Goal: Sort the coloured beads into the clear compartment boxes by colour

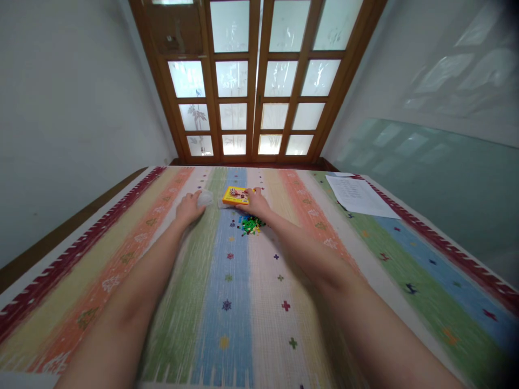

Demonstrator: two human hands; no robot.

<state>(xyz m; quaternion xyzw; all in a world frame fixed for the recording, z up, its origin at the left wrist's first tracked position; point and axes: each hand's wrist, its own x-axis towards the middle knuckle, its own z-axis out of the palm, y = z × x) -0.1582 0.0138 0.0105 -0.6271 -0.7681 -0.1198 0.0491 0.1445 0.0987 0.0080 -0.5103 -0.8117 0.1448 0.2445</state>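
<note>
Toward the far side of the table, my left hand curls its fingers around a whitish see-through plastic thing; I cannot make out whether it is a bag or a small tub. My right hand grips the right end of a flat yellow box with a dark and red picture on top. Under the box's left edge shows a bit of clear plastic. Just on the near side of the box lies a pile of tiny building bricks, mostly green, with some blue, yellow and white.
A striped, patterned tablecloth covers the table. Printed white paper sheets lie at the far right. Beyond the table stand wooden doors with frosted panes. Walls rise on both sides, with a glass panel against the right one.
</note>
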